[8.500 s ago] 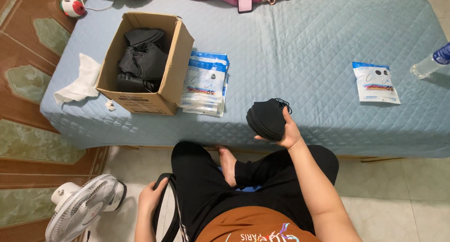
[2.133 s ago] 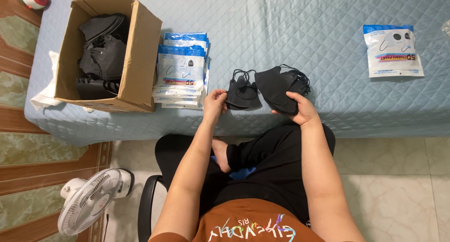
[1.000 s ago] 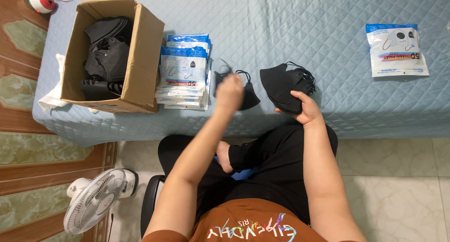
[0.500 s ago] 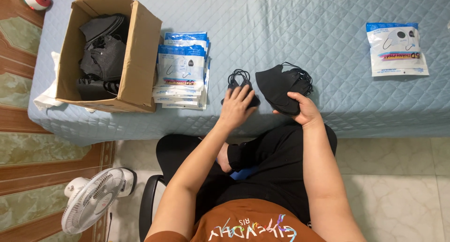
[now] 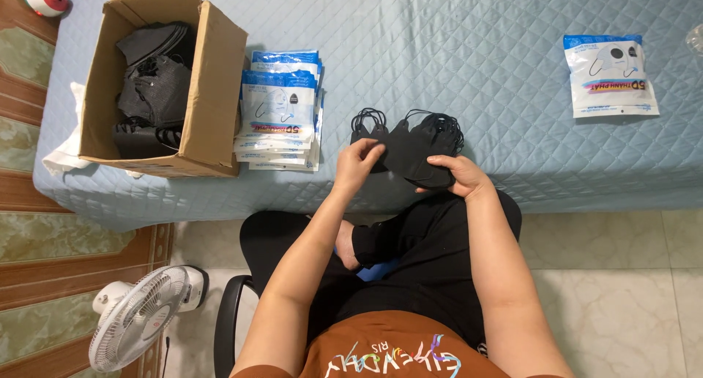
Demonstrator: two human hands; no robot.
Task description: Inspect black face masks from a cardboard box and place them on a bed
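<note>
Between both hands (image 5: 410, 166), black masks (image 5: 410, 147), touching.

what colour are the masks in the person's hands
Black. Both hands, left hand and right hand, hold the stack of masks; the head view shows it.

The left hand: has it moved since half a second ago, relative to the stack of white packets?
Yes. The left hand has shifted right, away from the stack of white packets, bringing its mask against the black masks held by the right hand.
</note>
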